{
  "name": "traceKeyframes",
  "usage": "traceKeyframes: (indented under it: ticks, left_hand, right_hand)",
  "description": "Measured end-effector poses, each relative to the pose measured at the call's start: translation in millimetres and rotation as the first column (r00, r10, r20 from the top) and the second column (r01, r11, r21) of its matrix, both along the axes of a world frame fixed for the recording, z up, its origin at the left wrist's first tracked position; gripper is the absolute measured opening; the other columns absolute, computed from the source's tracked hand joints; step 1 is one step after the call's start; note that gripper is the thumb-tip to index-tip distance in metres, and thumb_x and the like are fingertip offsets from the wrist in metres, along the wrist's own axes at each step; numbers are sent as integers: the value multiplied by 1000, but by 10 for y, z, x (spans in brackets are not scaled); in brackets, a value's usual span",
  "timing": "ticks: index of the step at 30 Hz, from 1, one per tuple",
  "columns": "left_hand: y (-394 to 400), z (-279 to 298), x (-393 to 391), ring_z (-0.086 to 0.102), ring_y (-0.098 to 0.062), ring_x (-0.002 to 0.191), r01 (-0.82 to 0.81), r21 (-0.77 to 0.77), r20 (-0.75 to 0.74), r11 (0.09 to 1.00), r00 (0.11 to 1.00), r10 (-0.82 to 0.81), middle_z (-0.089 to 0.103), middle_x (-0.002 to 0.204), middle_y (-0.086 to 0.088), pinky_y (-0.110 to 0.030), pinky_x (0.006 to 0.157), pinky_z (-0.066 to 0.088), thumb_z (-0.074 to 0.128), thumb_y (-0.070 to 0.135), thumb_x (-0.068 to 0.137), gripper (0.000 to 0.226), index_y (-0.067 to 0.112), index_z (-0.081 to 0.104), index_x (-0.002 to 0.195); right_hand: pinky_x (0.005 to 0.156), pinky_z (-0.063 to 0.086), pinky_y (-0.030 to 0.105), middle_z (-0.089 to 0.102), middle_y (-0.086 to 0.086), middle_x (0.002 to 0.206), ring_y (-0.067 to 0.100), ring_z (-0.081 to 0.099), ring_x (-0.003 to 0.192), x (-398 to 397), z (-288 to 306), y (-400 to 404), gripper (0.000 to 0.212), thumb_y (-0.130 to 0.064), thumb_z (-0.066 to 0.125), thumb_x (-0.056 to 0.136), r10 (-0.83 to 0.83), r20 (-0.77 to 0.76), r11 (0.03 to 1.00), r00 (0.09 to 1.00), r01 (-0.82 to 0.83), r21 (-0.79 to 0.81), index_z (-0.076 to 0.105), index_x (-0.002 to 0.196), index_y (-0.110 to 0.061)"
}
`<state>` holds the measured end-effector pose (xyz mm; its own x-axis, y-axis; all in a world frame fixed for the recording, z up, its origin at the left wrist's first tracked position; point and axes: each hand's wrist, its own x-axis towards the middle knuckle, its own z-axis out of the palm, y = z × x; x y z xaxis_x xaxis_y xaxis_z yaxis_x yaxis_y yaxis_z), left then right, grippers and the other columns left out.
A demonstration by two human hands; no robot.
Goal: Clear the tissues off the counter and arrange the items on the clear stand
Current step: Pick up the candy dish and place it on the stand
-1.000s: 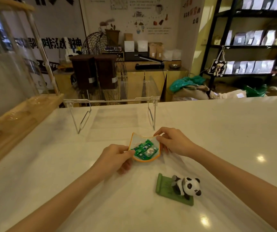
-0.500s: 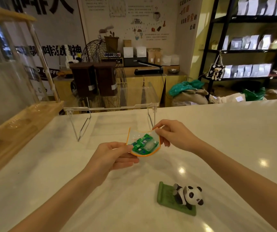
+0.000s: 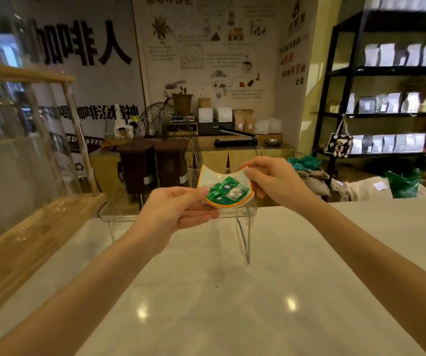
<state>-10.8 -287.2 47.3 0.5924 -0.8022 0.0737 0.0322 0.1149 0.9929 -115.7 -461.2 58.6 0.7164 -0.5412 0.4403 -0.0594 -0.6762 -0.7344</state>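
- The white marble counter fills the lower half of the view, glossy, with two bright ceiling-light reflections on it; the clear stand sits on its far part.
- A wooden-framed glass display case stands on the counter to the left of the clear stand, its pale wood base running along the counter's left side.
- The clear stand is a transparent acrylic shelf raised on thin clear legs; its top surface shows as a faint pane at the level of the hands, and what rests on it beyond the dish cannot be told.
- The left hand reaches to the front edge of the clear stand, thumb on top and fingers curled below, pinching the left rim of the dish.
- The right hand is over the right part of the clear stand, thumb and fingertips closed on the dish's upper right corner.
- The small dish is white with an orange rim and upturned corners, held between both hands right at the top of the clear stand; whether it touches the shelf cannot be told.
- Inside the dish lie green wrapped candies and one clear-wrapped white piece, filling its middle.
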Motion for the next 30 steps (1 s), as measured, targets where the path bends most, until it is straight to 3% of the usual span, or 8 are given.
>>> traceKeyframes:
  ticks: [6,11,15,20,24,27,30]
  left_hand:
    - [-483,129,351,73,-22,73,-42,-6,-46,999,998,41,75,80,-15,-21,57,59,65,19,79,20,3,68,89]
    - [-851,30,565,73,-20,71,-17,18,-86,1000,996,19,75,75,-14,-22,60,60,62,15,81,17,0,66,89]
    - [-1096,-114,696,72,-20,68,-25,64,-135,998,990,33,70,93,-25,-22,60,60,62,13,82,27,-8,63,99]
    - [-1305,-188,834,70,-22,72,-31,116,-164,993,985,50,69,92,-26,-24,59,59,61,10,82,28,-11,60,101]
    - [-1369,-193,899,70,-20,65,-23,152,-178,988,983,50,69,90,-25,-23,56,59,60,10,83,28,-11,59,101]
    - [-1395,-175,927,70,-17,58,-6,172,-154,985,988,33,69,81,-21,-21,55,59,59,11,84,26,-10,60,99]
    - [-1405,-168,937,70,-16,57,-6,201,-129,979,991,32,70,80,-19,-21,54,59,59,14,84,26,-8,60,98]
  right_hand:
    - [39,41,7,59,-8,72,3,55,57,449,112,-408,15,-22,52,91,-125,32,990,992,123,68,60,100,-14]
    - [63,44,25,59,-2,74,10,52,67,746,51,-683,27,-18,44,94,-188,12,976,982,185,118,63,106,-5]
    - [82,50,38,69,14,102,23,62,87,899,-94,-833,32,-20,40,95,-202,-55,966,978,208,155,64,110,-5]
    - [78,41,25,64,15,118,14,53,92,1019,-249,-971,34,-18,38,96,-216,-79,957,973,227,178,58,119,-3]
    - [61,39,10,56,11,131,11,51,99,1078,-325,-1043,37,-16,37,96,-199,-90,960,976,213,184,50,130,-6]
    - [81,43,22,54,12,134,19,53,114,1115,-345,-1078,37,-16,37,96,-209,-82,960,975,220,171,50,129,-7]
    - [77,43,21,56,13,132,18,55,106,1114,-366,-1078,36,-16,38,95,-218,-61,954,974,226,199,51,129,-8]
